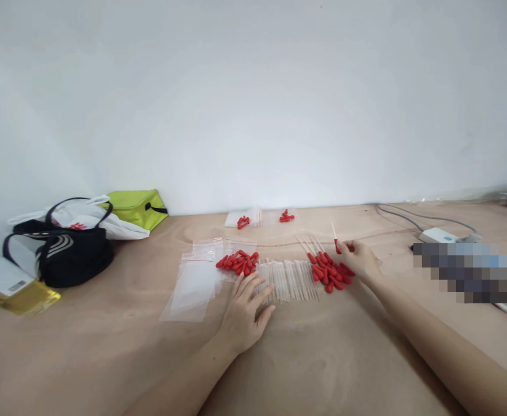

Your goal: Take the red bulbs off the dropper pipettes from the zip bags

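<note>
My right hand (357, 260) pinches a dropper (337, 245) by its red rubber bulb, its thin clear tube pointing up. Just below that hand lies a pile of red bulbs (329, 274); several clear tubes (312, 244) stick out from its far side. My left hand (248, 309) rests open, fingers spread, at the left end of a row of thin clear tubes (290, 280). Beyond its fingertips, another heap of red bulbs (238, 262) sits on clear zip bags (197, 286). Whether the left fingers touch the tubes I cannot tell.
Near the wall lie two small groups of red bulbs (243, 222) on clear bags. A black bag (78, 257), a white bag (126, 228) and a lime-green bag (136, 208) stand at the left. A white power strip (439, 236) with grey cables is at the right.
</note>
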Action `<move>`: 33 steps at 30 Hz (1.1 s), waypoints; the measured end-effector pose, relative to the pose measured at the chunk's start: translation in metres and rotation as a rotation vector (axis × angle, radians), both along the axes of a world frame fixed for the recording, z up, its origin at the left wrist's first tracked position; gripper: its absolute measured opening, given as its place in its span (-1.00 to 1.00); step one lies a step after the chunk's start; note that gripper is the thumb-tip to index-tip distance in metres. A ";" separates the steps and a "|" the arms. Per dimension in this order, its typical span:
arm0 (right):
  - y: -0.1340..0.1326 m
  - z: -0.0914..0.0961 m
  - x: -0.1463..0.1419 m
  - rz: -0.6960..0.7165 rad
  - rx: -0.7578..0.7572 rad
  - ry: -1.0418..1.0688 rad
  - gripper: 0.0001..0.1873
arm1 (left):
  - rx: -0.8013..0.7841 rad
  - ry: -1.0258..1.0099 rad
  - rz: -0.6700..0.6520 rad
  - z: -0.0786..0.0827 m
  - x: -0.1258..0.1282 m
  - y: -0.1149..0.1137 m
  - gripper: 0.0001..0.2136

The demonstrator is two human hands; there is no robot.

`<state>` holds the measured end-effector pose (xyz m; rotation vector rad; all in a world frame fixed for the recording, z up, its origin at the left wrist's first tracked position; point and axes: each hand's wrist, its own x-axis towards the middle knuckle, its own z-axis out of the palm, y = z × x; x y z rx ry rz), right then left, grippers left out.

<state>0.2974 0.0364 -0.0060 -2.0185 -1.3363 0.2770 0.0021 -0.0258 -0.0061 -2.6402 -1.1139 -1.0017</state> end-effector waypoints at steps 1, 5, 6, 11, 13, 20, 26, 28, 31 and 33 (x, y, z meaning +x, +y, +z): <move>-0.005 0.003 -0.007 -0.001 0.116 -0.034 -0.60 | 0.000 -0.003 0.012 -0.001 -0.001 0.002 -0.68; -0.031 0.007 -0.045 0.273 0.460 -0.234 -0.75 | 0.005 -0.037 0.087 -0.002 -0.002 0.009 -0.53; -0.037 0.006 -0.055 0.361 0.511 -0.277 -0.79 | 0.014 -0.045 0.105 -0.002 -0.002 0.010 -0.51; -0.059 -0.001 -0.088 0.633 0.695 -0.347 -0.87 | 0.116 0.016 0.075 -0.001 -0.001 0.013 -0.67; -0.063 -0.003 -0.093 0.689 0.724 -0.332 -0.88 | 0.142 0.042 0.039 -0.001 0.000 0.013 -0.77; -0.063 -0.009 -0.093 0.783 0.724 -0.386 -0.81 | 0.161 0.006 -0.062 0.000 0.004 0.012 -0.82; -0.063 -0.012 -0.091 0.784 0.715 -0.424 -0.90 | 0.196 -0.013 -0.139 0.003 0.005 0.008 -0.80; -0.064 -0.010 -0.091 0.790 0.709 -0.434 -0.87 | 0.209 -0.020 -0.153 0.003 0.005 0.007 -0.81; -0.066 -0.008 -0.091 0.802 0.688 -0.450 -0.81 | 0.212 -0.025 -0.169 0.004 0.004 0.007 -0.83; -0.066 -0.007 -0.091 0.813 0.681 -0.457 -0.78 | 0.210 -0.024 -0.182 0.004 0.004 0.007 -0.83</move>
